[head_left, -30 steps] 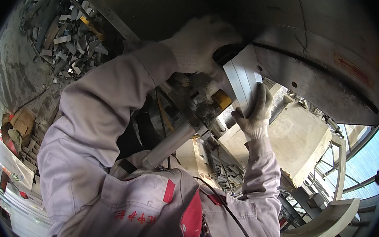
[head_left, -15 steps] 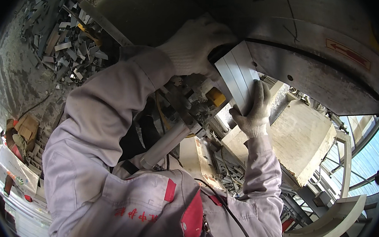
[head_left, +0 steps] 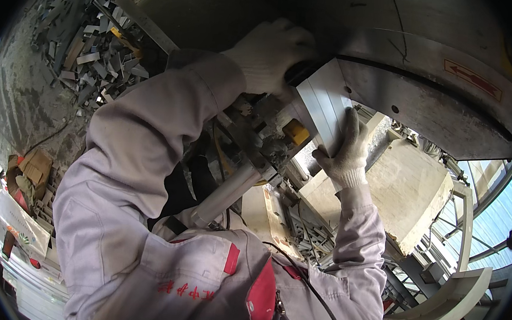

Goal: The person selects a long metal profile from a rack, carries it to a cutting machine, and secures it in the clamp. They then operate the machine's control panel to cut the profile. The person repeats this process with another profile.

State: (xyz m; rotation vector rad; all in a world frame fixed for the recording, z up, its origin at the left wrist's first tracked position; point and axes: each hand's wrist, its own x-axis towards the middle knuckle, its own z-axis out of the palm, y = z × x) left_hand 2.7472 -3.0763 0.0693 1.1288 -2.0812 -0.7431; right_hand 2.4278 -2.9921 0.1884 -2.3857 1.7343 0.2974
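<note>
A silvery metal profile point(head_left: 325, 105) with lengthwise grooves lies slantwise against the dark edge of a large machine housing point(head_left: 429, 101). My right hand point(head_left: 350, 150), in a white knit glove with a greyed palm, grips its lower end, thumb on the near side and fingers along the far side. At the profile's upper left end is my left hand point(head_left: 271, 53), also gloved, raised with bent fingers beside a dark gap. Shadow covers those fingertips, and what they hold is hidden. Below the profile sits a yellow block point(head_left: 296, 132) on the machine's fittings.
A silver cylinder point(head_left: 228, 195) slants up in front of my chest. Several metal offcuts point(head_left: 98, 57) are heaped on the floor at far left. A pale flat board point(head_left: 410, 187) lies right of my right hand, and a curved pale piece point(head_left: 446, 304) stands at lower right.
The whole view has shifted slightly. My right hand stays on the profile, which keeps its place against the housing. My left hand sits slightly farther left relative to the profile's end.
</note>
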